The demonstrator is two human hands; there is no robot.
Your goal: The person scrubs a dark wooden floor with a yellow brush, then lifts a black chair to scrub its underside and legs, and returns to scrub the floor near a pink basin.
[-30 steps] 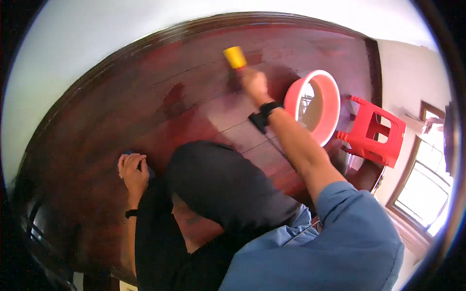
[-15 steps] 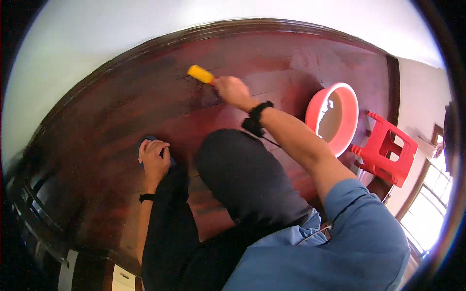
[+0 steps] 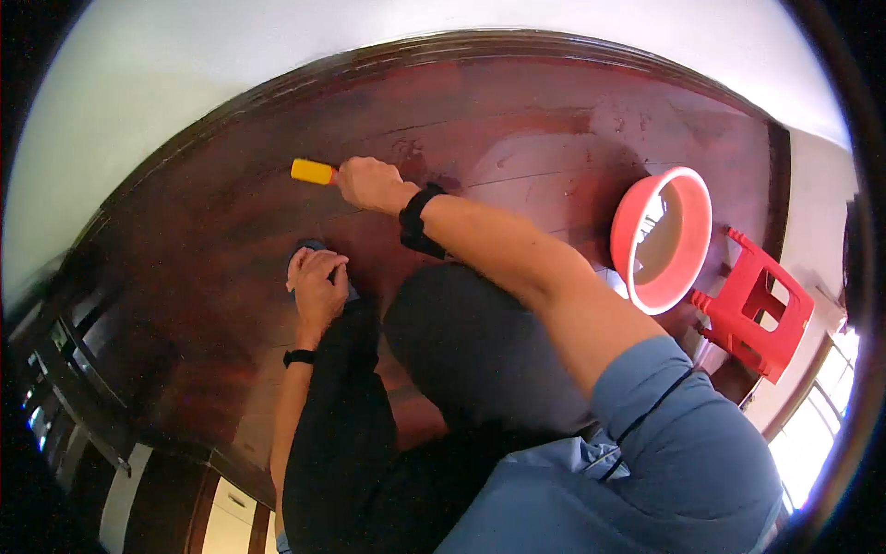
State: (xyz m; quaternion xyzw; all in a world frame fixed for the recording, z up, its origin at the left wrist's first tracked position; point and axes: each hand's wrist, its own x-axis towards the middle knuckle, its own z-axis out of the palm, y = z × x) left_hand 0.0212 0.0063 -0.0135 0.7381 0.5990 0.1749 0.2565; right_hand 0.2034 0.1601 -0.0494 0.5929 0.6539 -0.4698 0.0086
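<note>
My right hand [image 3: 371, 183] grips the red handle of a brush-like hand tool [image 3: 314, 172] with a yellow block-shaped head. It is over the dark red plank floor [image 3: 231, 240], the head pointing left; its underside is hidden. My left hand [image 3: 318, 277] rests on the front of my foot, which wears a dark blue slipper [image 3: 309, 246]. Its fingers are loosely bent and apart, and nothing is seen in them. Wet, shiny patches [image 3: 517, 157] lie on the planks to the right of the tool.
A pink basin [image 3: 624, 217] of cloudy water stands at the right. Beyond it is a red plastic stool [image 3: 766, 309]. A dark baseboard [image 3: 461, 46] runs along the white wall at the far side. Dark slatted furniture [image 3: 74, 369] is at the left, and a pale drawer [image 3: 231, 512] at the lower left.
My right hand has moved left with the yellow-headed tool, and its head now points straight left. My left hand stays on my foot. The whole view has shifted slightly.
</note>
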